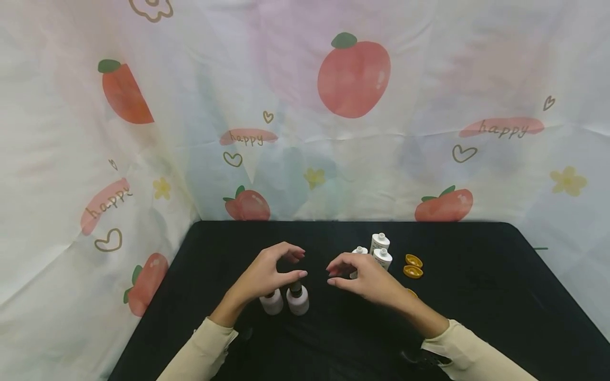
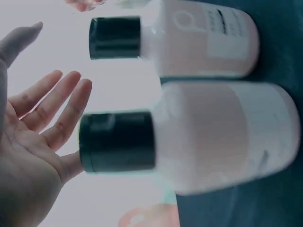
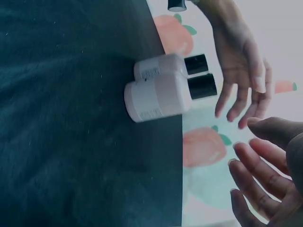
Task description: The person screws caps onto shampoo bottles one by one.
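Note:
My left hand hovers above two pink bottles with black caps, its fingers loosely bent with nothing between them. One bottle stands just right of the other bottle. In the left wrist view, the nearer black cap overlaps the edge of the hand, and both bottles are upright on the table. My right hand is held in the air to the right, fingers softly curved, holding nothing. Behind it stand three white bottles with narrow uncapped necks, one partly hidden by the hand.
Two small amber oval dishes lie right of the white bottles, and another amber piece shows partly behind the right forearm. The black table meets a fruit-printed cloth at its back and left.

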Motion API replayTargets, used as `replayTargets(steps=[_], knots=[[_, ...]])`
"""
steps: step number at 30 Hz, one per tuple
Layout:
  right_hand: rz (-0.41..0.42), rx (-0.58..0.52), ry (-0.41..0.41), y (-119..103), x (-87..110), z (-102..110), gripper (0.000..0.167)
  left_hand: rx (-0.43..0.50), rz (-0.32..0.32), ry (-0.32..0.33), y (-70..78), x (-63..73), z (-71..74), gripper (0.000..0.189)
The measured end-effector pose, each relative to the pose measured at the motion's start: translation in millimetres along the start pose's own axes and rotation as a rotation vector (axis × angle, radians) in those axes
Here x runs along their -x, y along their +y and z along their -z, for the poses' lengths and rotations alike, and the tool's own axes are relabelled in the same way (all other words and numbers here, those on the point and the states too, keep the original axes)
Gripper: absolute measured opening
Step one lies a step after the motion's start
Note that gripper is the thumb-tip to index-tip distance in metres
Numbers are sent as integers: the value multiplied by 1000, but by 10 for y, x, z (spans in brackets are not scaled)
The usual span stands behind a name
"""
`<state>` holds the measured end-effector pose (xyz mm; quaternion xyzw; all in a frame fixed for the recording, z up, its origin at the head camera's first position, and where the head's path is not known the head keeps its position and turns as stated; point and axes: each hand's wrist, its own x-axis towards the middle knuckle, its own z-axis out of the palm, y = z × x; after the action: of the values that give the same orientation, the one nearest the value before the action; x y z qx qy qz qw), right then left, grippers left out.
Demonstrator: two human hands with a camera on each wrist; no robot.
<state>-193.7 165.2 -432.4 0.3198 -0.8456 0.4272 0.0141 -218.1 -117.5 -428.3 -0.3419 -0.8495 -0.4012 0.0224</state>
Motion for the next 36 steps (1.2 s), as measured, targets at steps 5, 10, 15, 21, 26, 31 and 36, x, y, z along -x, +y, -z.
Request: replayTargets(steps=[5, 10, 15, 21, 26, 31, 36], knots=[[10, -2, -18, 84, 113, 125, 17, 20, 18, 34, 56, -109, -91, 36], [37, 0, -46, 207, 238, 251, 16, 60, 23, 70, 143, -192, -195, 30], [31, 52, -32, 330, 383, 386, 14, 80, 30, 64, 216, -267, -288, 33], [50, 105, -1, 457, 534, 513, 15, 77, 28, 67, 294, -345, -390, 35], [10, 130, -1, 531, 646, 607, 14, 74, 26, 85, 358, -408, -473, 34], [-54, 138, -18, 612, 715, 665, 15, 74, 48, 100, 393, -455, -572, 35], [-68, 207, 8, 663, 758, 719, 16, 83, 59, 124, 404, -494, -700, 37]])
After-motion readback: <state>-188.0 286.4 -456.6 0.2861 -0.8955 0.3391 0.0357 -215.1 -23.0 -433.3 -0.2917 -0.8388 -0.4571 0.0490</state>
